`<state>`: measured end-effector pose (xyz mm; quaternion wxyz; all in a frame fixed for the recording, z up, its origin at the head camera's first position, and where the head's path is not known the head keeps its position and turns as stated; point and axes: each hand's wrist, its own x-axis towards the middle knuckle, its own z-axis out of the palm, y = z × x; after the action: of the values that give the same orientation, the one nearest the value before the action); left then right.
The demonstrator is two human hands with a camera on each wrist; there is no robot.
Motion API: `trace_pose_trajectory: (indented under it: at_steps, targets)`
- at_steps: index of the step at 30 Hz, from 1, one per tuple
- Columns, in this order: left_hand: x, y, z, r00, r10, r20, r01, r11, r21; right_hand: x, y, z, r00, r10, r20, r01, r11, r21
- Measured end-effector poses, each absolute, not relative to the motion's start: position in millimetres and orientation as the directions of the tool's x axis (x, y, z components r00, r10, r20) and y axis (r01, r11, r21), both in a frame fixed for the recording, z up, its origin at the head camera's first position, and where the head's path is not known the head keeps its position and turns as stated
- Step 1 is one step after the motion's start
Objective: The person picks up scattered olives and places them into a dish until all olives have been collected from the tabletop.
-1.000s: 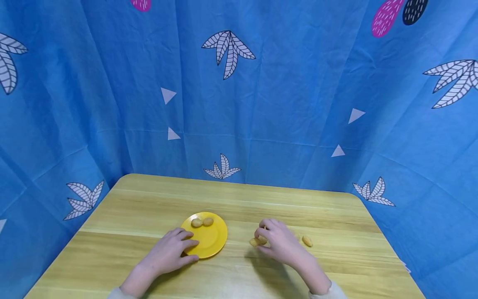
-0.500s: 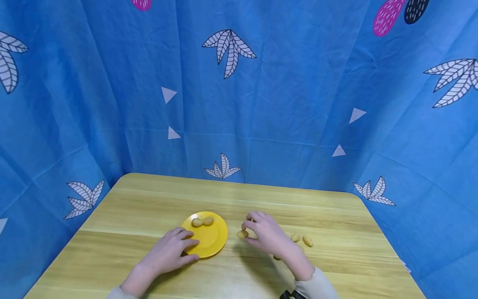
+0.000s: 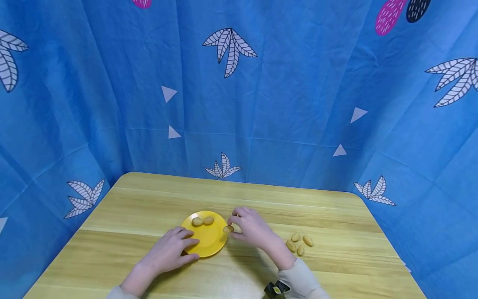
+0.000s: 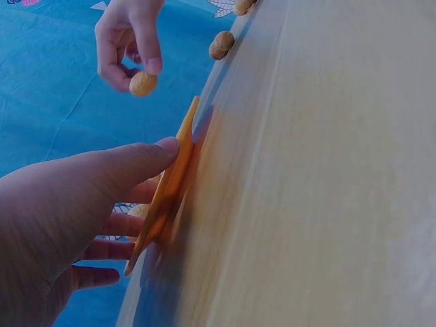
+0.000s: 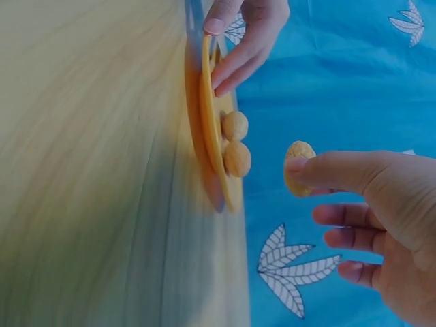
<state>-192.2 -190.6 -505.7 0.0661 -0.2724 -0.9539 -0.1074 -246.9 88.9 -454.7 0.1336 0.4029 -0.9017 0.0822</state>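
Note:
My left hand [image 3: 169, 251] lies at the left side of a round yellow plate [image 3: 209, 241]; its fingers are spread over the rim and its thumb touches the near edge. Two tan, rough-shelled nuts [image 3: 203, 221] sit side by side on the plate's far part. Above the plate's right rim, my right hand [image 3: 251, 227] pinches another nut [image 5: 300, 169] between thumb and forefinger, its other fingers loosely bent. That nut is apart from the plate in both wrist views. In the left wrist view the plate [image 4: 170, 184] appears edge-on, flat on the table, and partly hides the fingers.
Several more nuts [image 3: 296, 237] lie loose on the wooden table [image 3: 157, 199], right of the right forearm. A blue patterned curtain [image 3: 284, 104] hangs behind the table and along both sides. A black band [image 3: 276, 288] is on the right sleeve.
My right hand has carried its nut leftward from the loose nuts to the plate's right rim, uncovering those on the table. The left hand and the two nuts on the plate stay put.

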Motion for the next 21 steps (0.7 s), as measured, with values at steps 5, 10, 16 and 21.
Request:
trace_pose_trajectory:
  at_steps: [5,10,16,21]
  targets:
    - [-192,-190,-505,-0.845,0.504,0.18,0.531,0.83,0.169,-252,76,-457,-0.628,-0.724,0.286,-0.76,0.65,-0.024]
    - [-192,-191,-505,-0.846,0.502,0.18,0.529,0.831,0.17,-259,63,-460,-0.63,-0.739,0.239,-0.761,0.649,-0.002]
    - [-193,-191,-505,-0.841,0.508,0.185,0.536,0.827,0.169,-267,50,-471,-0.655,-0.732,0.188,-0.747,0.665,-0.012]
    - [-193,-191,-506,-0.838,0.513,0.189,0.542,0.824,0.165,-270,42,-475,-0.681,-0.716,0.157,-0.727,0.687,-0.019]
